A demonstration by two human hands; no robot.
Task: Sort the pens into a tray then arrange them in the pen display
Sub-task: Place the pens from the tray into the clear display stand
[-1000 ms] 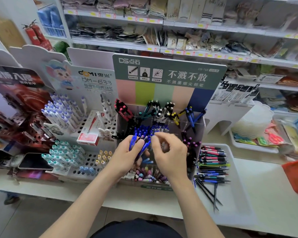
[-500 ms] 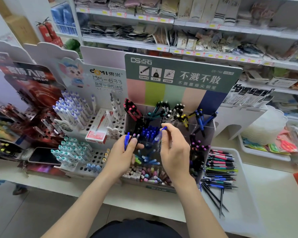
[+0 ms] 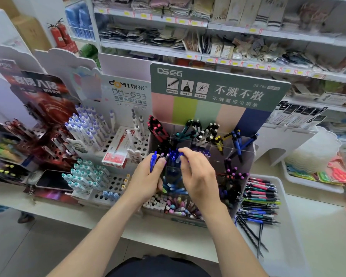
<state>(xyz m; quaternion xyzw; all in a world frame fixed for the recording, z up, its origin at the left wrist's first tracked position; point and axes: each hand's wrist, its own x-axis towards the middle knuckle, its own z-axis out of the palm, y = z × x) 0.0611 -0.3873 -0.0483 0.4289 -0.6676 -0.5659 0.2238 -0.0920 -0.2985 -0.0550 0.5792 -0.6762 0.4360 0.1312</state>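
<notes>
Closest to me, off to the person's right, the shallow white plastic tray point(image 3: 286, 248) sits on the counter with its sorted pens point(image 3: 260, 198) lying side by side in a colour-grouped stack against the far end, handy for the next pick. A few dark ones lie loose toward the near end. Just beyond the counter edge the left hand point(image 3: 148, 178) is closed around a small bundle of blue click pens point(image 3: 153, 161), held upright with the tops poking above the thumb, which I take to be a ready supply for feeding in one at a time. The right hand point(image 3: 198, 176) hovers beside it with fingers curled down over the middle cell. A speck of blue shows at the fingertips point(image 3: 180, 153), but I cannot tell whether they pinch a pen or are empty. Both hands work over the clear compartmented pen display point(image 3: 246, 154), where blue pens already stand in that middle cell point(image 3: 173, 156), so the arranging stage looks well under way. Behind rises its green header card point(image 3: 218, 90), then crowded shop shelves point(image 3: 228, 56).
</notes>
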